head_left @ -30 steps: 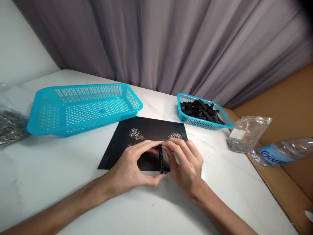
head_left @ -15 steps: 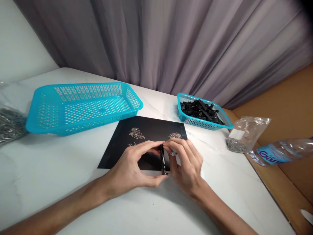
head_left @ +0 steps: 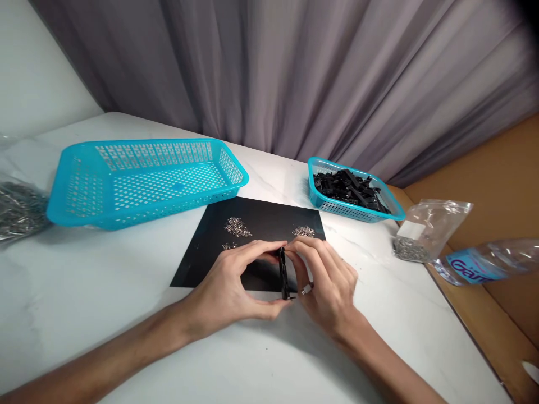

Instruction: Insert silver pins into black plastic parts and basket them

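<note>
My left hand [head_left: 227, 280] grips a narrow black plastic part [head_left: 283, 274] between thumb and fingertips, holding it upright on edge above the black mat [head_left: 269, 216]. My right hand [head_left: 326, 278] is closed beside it, its fingertips at the part's upper end. From between the right fingers pokes the pale end of a small slim tool [head_left: 306, 289]; the rest of it is hidden. Beyond the hands, small shiny metal pieces [head_left: 237, 227] lie heaped on the mat, with another heap of metal pieces [head_left: 304, 231] farther right.
A large blue basket [head_left: 147, 216] stands at left. A smaller blue basket [head_left: 353, 212] holds many black parts [head_left: 349, 188]. Bags of metal pieces lie at far left [head_left: 19, 210] and right [head_left: 415, 247]. A plastic bottle [head_left: 475, 266] rests by the table's right edge.
The pale end in my right hand has swung downward and slightly right. My right hand has shifted a little right. My left hand keeps its hold on the black part.
</note>
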The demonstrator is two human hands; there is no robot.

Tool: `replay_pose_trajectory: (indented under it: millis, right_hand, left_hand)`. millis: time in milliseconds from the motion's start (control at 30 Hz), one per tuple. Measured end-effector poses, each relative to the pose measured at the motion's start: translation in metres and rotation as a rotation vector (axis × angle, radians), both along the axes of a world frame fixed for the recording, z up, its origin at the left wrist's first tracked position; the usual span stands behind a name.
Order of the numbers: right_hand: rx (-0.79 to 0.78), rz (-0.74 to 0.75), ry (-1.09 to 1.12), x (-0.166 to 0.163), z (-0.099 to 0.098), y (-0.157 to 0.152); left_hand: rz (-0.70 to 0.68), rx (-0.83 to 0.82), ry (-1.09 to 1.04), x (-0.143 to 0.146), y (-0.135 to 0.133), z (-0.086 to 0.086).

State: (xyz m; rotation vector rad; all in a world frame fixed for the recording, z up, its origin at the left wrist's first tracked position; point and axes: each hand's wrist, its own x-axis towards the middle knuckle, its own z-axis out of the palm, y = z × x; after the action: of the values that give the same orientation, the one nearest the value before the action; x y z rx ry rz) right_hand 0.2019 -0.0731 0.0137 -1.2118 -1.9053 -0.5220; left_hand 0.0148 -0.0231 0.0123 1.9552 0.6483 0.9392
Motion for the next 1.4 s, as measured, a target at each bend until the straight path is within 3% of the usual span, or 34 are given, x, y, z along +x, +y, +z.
replay_pose_trajectory:
  millis: [233, 567, 733, 833, 1033, 1200, 1333, 1400]
  right_hand:
    - [0.063, -0.041, -0.162, 0.002, 0.003, -0.001]
    - [0.068, -0.093, -0.134, 0.001, 0.008, -0.002]
    - [0.077, -0.095, -0.195, 0.003, 0.009, -0.003]
    - [0.114, -0.08, -0.09, -0.001, 0.005, -0.004]
    - [0.239, -0.008, 0.191, -0.006, -0.009, -0.006]
    - [0.073, 0.141, 0.277, -0.007, -0.008, -0.007]
    - [0.019, 0.197, 0.393, -0.008, 0.003, -0.005]
    - [-0.089, 0.221, 0.486, -0.007, 0.01, -0.004]
  left_hand:
    - [0.023, 0.111, -0.03, 0.003, 0.002, -0.002]
    - [-0.012, -0.134, -0.067, 0.003, -0.002, 0.006]
    - [0.042, -0.053, -0.038, 0.003, -0.005, 0.003]
    - [0.086, 0.033, -0.053, 0.006, -0.007, 0.006]
    - [0.048, 0.078, -0.151, 0.009, -0.011, 0.015]
    - [0.036, 0.031, -0.145, 0.004, -0.011, 0.014]
    - [0.005, -0.045, -0.124, -0.001, -0.007, 0.011]
    - [-0.018, -0.109, -0.132, -0.003, -0.006, 0.011]
